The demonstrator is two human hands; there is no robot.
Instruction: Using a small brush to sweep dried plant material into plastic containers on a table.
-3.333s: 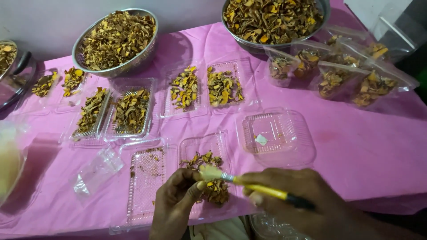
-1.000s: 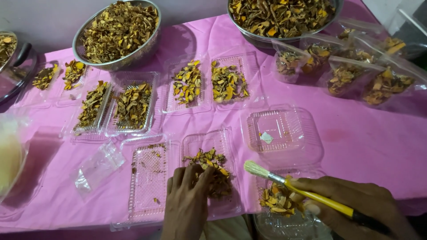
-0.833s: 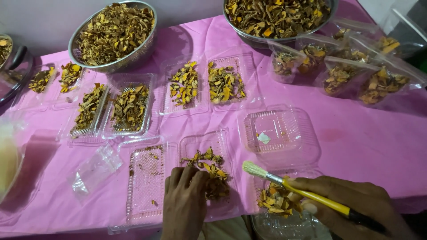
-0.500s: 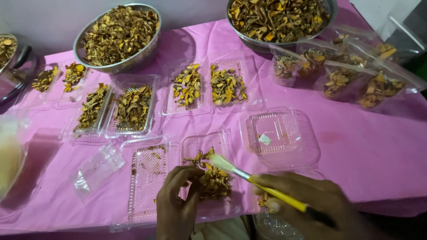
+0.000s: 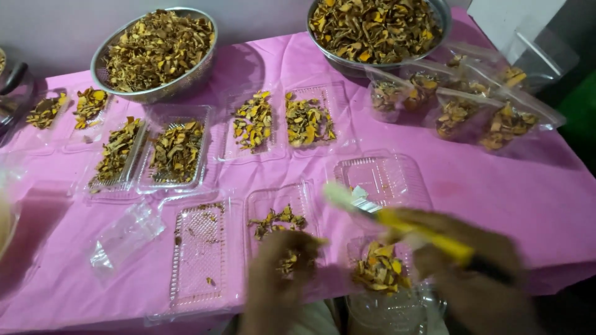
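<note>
Yellow brush [image 5: 422,232] in right hand [image 5: 478,273]

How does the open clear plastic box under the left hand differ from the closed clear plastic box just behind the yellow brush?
The open clear plastic clamshell box lies unfolded in two halves; the closed clear plastic box is shut. The open box holds a small heap of dried yellow-brown pieces and crumbs; the closed box holds almost nothing, only a small white bit. Both are ridged, transparent, and lie flat on the pink tablecloth.
</note>
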